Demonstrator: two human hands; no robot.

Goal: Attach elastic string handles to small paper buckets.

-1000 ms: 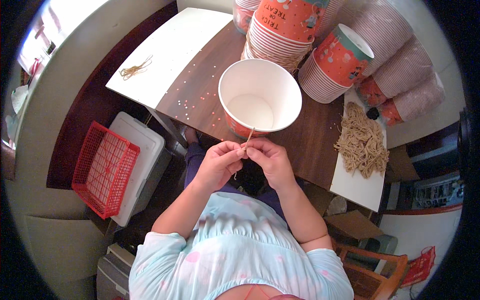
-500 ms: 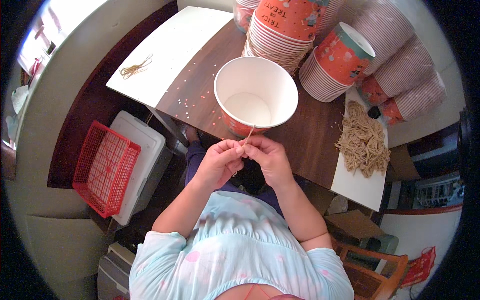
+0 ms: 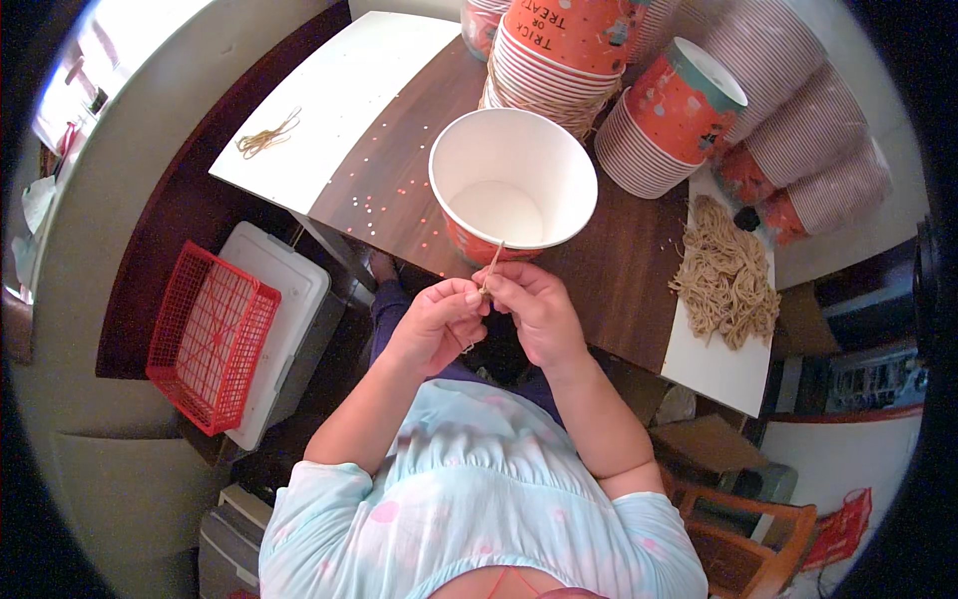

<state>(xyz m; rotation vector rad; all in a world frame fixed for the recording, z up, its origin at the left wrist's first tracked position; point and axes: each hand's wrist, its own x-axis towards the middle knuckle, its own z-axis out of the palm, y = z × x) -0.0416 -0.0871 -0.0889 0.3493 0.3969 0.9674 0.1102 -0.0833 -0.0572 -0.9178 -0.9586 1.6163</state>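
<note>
A paper bucket, white inside with an orange printed outside, stands at the near edge of the brown table, its mouth tipped toward me. A short tan cord rises from between my fingers toward the bucket's near rim. My left hand pinches the cord low down between thumb and forefinger. Close beside it, my right hand is closed on the same cord with thumb and fingertips. What the cord does below the fingertips is hidden. Whether it is fastened to the bucket I cannot tell.
Stacked orange buckets stand at the back, with bagged stacks behind right. A heap of tan cords lies on the right white strip; a few loose cords lie far left. A red basket rests on a lidded bin.
My fingertips have shifted slightly on the cord, and a small knot-like bit now shows between them. The bucket stays where it was.
</note>
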